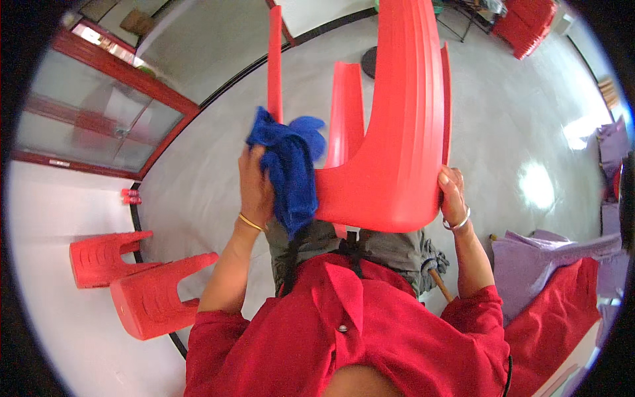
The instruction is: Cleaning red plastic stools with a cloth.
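A red plastic stool is raised before my lap, its legs pointing away from me. My right hand grips the stool's right edge, with the thumb on the near face. In my left hand is a bunched blue cloth, slightly blurred. That cloth lies against the stool's left side, close to the base of a leg, and hides part of it. Whether the left fingers also hold the stool through the cloth I cannot tell.
Two more red plastic stools stand by the white wall on the left. A red-framed glass door is at upper left. Stacked red plastic items sit at the far right. Purple fabric and red fabric are at my right.
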Demonstrator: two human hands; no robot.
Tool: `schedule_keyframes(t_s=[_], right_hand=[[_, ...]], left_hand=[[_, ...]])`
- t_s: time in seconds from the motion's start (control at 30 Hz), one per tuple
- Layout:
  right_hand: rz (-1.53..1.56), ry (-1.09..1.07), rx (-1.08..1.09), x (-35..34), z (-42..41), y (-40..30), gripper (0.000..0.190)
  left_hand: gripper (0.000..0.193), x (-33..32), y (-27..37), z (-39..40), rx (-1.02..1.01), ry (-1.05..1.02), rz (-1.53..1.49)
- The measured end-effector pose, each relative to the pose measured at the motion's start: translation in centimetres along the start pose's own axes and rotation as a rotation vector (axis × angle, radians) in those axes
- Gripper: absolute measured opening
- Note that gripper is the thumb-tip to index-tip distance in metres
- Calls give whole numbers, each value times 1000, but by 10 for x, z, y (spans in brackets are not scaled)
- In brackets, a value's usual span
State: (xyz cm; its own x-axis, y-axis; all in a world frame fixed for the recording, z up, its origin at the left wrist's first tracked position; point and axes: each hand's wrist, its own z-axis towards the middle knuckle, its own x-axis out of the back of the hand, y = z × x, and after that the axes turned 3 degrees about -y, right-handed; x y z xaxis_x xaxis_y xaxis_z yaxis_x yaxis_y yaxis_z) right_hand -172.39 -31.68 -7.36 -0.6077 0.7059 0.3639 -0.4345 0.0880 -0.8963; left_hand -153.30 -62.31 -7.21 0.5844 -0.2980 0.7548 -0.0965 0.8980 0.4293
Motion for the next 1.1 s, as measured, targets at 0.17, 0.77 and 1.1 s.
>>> schedule_keyframes(t_s=[0.17,0.77,1.1], right_hand=[[-82,131,61,7,-13,14,34],[277,358,-358,28,9,1,39],[150,321,-128,-9,5,-27,29]], left_hand=[[46,-4,-10,37,376,-39,-312],[51,7,66,64,-141,-167,-187],[42,-7,152,110,-465,-207,-121]])
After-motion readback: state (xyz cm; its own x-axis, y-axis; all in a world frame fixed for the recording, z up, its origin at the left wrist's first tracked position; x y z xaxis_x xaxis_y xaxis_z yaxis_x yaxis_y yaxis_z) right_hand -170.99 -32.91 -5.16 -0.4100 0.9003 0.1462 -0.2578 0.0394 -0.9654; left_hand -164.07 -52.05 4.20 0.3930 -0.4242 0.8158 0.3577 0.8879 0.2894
